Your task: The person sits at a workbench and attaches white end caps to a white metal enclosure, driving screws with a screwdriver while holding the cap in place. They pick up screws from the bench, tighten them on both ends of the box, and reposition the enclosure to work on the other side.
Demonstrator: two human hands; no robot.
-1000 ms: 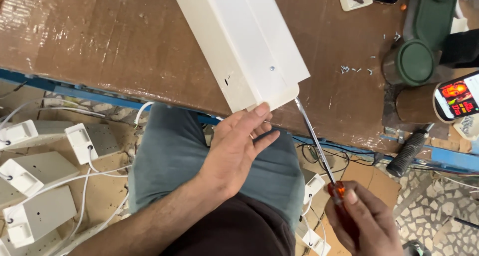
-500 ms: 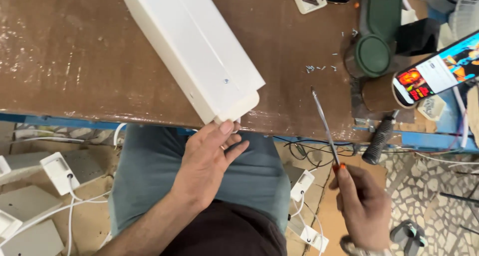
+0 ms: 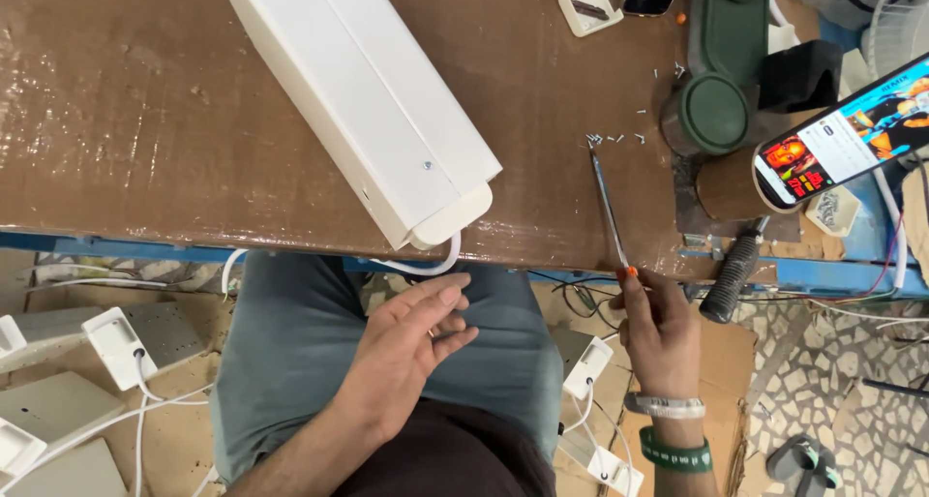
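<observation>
- A long white housing is laid diagonally on the brown workbench; its rounded end cap overhangs the near edge slightly, just above the person's lap.
- A white cable is seen looping out from under that end cap, below the bench edge.
- The left hand is held open over the lap, palm partly up, fingers loosely spread; nothing is gripped. It is positioned just below the end cap, apart from it and from the cable.
- The right hand is closed around the orange handle of a screwdriver, held at the bench edge.
- The screwdriver shaft is angled up across the benchtop, its tip set down among a scatter of small screws.
- A watch and a green band are worn on the right wrist.
- A phone with a lit screen is propped at the right of the bench, beside a dark green tool.
- A black-handled tool hangs over the bench edge, just beside the right hand.
- More white housings with cables are lying on the floor at the left.
</observation>
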